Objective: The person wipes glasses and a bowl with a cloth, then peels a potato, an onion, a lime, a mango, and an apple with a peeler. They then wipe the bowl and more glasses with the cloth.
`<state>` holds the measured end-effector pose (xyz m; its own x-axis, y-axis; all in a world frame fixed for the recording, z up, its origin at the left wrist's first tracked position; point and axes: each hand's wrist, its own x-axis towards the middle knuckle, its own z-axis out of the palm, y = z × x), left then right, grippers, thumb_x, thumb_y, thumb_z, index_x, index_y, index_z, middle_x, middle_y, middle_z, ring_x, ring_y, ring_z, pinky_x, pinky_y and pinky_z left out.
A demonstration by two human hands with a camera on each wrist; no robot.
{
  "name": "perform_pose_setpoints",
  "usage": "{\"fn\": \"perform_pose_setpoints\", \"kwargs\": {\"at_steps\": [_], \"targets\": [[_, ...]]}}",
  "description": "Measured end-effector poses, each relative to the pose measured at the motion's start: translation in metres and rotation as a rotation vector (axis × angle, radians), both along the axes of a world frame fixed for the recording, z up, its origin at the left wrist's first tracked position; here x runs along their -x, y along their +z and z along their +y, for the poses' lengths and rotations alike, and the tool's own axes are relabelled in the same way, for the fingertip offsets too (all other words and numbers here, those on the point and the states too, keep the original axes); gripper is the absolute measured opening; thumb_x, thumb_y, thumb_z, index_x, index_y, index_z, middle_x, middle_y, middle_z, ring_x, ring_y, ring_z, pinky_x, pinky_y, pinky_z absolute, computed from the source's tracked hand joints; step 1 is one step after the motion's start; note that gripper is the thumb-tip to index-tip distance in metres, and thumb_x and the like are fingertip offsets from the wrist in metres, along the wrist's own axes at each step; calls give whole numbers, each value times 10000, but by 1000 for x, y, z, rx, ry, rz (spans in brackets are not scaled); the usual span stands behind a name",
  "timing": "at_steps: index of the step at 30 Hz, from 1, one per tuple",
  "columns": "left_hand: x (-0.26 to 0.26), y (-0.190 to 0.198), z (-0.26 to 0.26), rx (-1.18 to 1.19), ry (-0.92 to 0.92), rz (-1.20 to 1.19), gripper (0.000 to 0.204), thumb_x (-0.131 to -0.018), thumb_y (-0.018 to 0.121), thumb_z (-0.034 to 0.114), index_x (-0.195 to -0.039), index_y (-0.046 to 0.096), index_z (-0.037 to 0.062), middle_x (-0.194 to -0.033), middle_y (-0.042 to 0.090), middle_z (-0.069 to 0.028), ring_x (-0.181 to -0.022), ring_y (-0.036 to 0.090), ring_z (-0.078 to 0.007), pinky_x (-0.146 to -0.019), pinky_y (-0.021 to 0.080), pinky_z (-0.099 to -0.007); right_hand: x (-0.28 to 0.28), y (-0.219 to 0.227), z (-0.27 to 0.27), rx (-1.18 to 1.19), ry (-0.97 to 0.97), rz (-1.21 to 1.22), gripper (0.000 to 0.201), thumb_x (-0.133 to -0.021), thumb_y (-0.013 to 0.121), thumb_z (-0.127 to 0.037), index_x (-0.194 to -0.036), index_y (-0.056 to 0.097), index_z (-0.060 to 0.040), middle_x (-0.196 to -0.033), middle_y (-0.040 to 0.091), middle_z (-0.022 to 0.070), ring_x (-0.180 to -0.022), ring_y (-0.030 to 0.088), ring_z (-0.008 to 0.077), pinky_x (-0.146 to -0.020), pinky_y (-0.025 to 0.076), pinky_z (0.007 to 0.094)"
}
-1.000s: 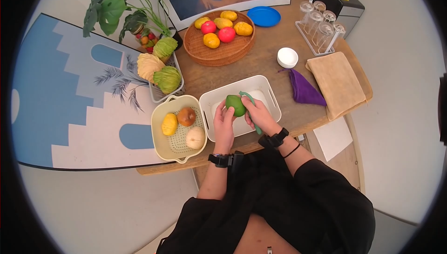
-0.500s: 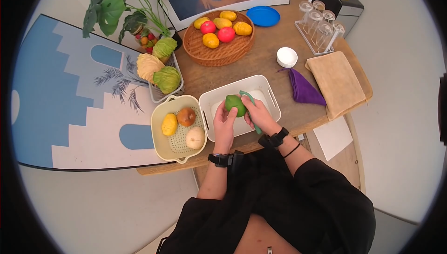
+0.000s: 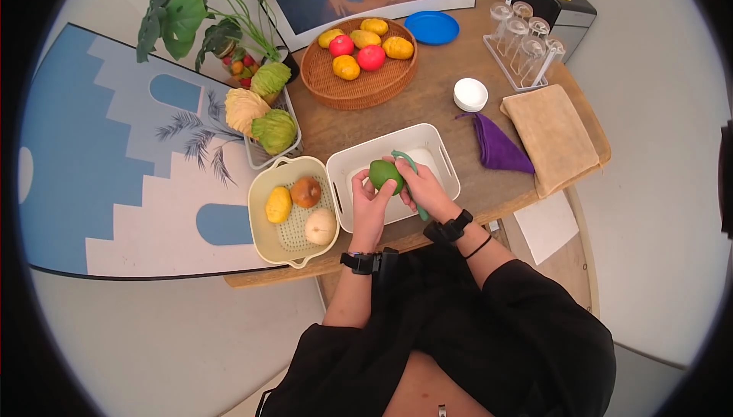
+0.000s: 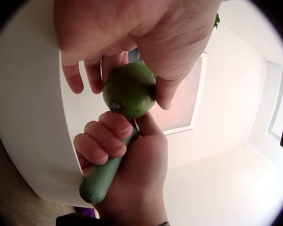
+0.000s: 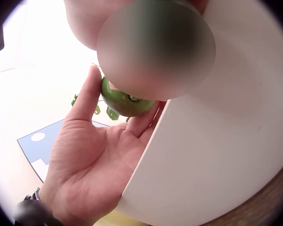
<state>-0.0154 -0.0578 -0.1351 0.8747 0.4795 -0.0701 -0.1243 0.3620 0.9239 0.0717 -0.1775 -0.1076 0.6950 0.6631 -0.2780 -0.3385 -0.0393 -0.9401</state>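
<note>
Over the white rectangular tub, the left hand holds a round green fruit between thumb and fingers. The right hand grips a green-handled tool beside the fruit. In the left wrist view, the right hand's fingers curl round the thick green handle, just below the fruit. The right wrist view shows the left palm under the fruit; a blurred round patch covers part of the right hand and the tool there.
Left of the tub stands a cream basket with a yellow, a brown and a pale item. Behind are a wicker basket of produce and a blue plate. A white bowl, purple cloth, tan cloth and glasses lie right.
The left hand's fingers and thumb have shifted on the green fruit, the thumb now lying further across it. The right hand has barely moved and still grips the tool.
</note>
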Motion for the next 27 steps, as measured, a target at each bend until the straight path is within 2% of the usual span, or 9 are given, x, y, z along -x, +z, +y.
{"fn": "perform_pose_setpoints", "kwargs": {"at_steps": [5, 7, 11, 14, 17, 20, 25, 27], "targets": [[0, 1, 6, -128, -9, 18, 533, -941, 709, 121, -1387, 443, 5, -1245, 604, -105, -1161, 566, -185, -1026, 454, -352, -1, -2, 0, -2, -8, 0, 520, -1083, 389, -442, -1388, 577, -64, -550, 491, 4, -412, 459, 85, -388, 383, 251], [2, 5, 6, -96, -59, 38, 546, -953, 690, 125, -1424, 443, 0, -1282, 588, -101, -1181, 561, -185, -1039, 447, -353, -2, -2, -1, 23, -15, -24, 521, -1083, 391, -443, -1379, 581, -58, -546, 497, 10, -405, 457, 91, -383, 380, 256], [0, 2, 4, -37, -13, -34, 564, -962, 674, 110, -1447, 407, 5, -1277, 603, -119, -1201, 561, -186, -1044, 443, -355, -2, 1, -1, 11, -23, -26, 521, -1082, 392, -444, -1370, 588, -56, -549, 500, 12, -405, 458, 93, -383, 382, 258], [2, 7, 1, 106, -15, -62, 560, -970, 657, 93, -1452, 383, 12, -1298, 600, -143, -1222, 557, -187, -1051, 438, -361, -1, 1, -1, 32, -26, -21, 526, -1083, 385, -449, -1376, 586, -60, -548, 496, 9, -405, 456, 92, -386, 385, 254], [3, 3, 0, 69, -18, -29, 568, -962, 664, 80, -1444, 371, 14, -1307, 599, -159, -1229, 554, -185, -1053, 436, -364, 0, 5, 0, -2, -8, -18, 530, -1084, 378, -452, -1388, 580, -69, -549, 493, 7, -406, 456, 90, -390, 388, 250], [1, -1, 1, 51, -45, -25, 545, -946, 687, 77, -1408, 406, 8, -1302, 601, -138, -1225, 552, -179, -1050, 437, -365, 0, 6, 0, 4, -7, 19, 525, -1085, 374, -449, -1397, 576, -78, -550, 489, 4, -407, 457, 88, -393, 390, 246], [2, 1, 5, -115, -47, 13, 554, -934, 712, 98, -1408, 445, -4, -1270, 610, -92, -1195, 562, -173, -1032, 448, -348, -1, 0, 0, 41, 8, 8, 515, -1084, 385, -440, -1391, 581, -75, -554, 499, 9, -409, 463, 92, -391, 392, 250], [1, 7, 4, -90, -47, 6, 555, -938, 705, 97, -1416, 443, -7, -1273, 609, -93, -1197, 562, -175, -1028, 452, -347, -2, 0, 0, 25, 0, -15, 518, -1082, 388, -442, -1374, 589, -65, -552, 502, 11, -409, 465, 94, -389, 391, 252]]}}
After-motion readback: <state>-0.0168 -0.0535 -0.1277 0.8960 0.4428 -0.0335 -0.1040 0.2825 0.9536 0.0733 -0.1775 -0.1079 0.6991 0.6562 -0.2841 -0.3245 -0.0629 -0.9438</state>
